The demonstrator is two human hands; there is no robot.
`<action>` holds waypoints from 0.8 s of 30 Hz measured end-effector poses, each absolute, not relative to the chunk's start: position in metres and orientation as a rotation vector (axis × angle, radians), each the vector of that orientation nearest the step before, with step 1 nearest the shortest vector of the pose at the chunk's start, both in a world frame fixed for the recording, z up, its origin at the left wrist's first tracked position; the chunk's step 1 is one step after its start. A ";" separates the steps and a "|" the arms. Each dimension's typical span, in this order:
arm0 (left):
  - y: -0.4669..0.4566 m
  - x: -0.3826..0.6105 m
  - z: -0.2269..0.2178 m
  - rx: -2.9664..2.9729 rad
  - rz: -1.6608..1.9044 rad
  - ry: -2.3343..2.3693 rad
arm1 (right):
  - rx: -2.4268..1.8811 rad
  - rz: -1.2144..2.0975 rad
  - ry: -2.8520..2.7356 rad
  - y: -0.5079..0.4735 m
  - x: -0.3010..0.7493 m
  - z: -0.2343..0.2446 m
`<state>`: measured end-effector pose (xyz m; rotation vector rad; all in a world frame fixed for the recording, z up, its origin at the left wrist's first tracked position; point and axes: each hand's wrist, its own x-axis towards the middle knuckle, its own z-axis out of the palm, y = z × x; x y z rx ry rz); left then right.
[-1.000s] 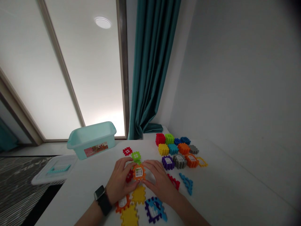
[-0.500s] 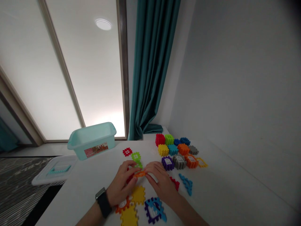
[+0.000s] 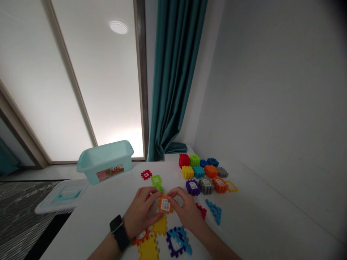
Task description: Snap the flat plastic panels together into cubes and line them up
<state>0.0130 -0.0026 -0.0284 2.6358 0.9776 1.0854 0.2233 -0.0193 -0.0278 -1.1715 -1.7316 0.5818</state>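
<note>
While the left hand [image 3: 141, 209] and right hand [image 3: 184, 211] grip an orange window panel [image 3: 165, 205] between them, near the counter's [image 3: 257, 216] left edge, eleven assembled blocks [image 3: 198, 172] sit ahead, beside a yellow frame [image 3: 231, 186].

A pale grey plaster wall [image 3: 265, 90] fills the right side, meeting a long, pleated dark teal curtain [image 3: 176, 79] that pools on a white ledge. To the left stand tall frosted glass panels [image 3: 73, 83] in slim metal frames, reflecting a round white ceiling light [image 3: 118, 27]. Below lies a striped dark grey carpet [image 3: 21, 202], beside a white bench [image 3: 252, 220].
</note>
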 end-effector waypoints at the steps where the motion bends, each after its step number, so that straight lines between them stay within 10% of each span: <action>1: -0.003 0.013 -0.028 2.647 1.084 0.983 | -1.171 0.597 -1.728 -0.019 0.223 -0.028; 24: 0.008 0.004 -0.036 2.423 1.203 1.069 | -0.987 -0.042 -2.211 -0.018 0.236 -0.026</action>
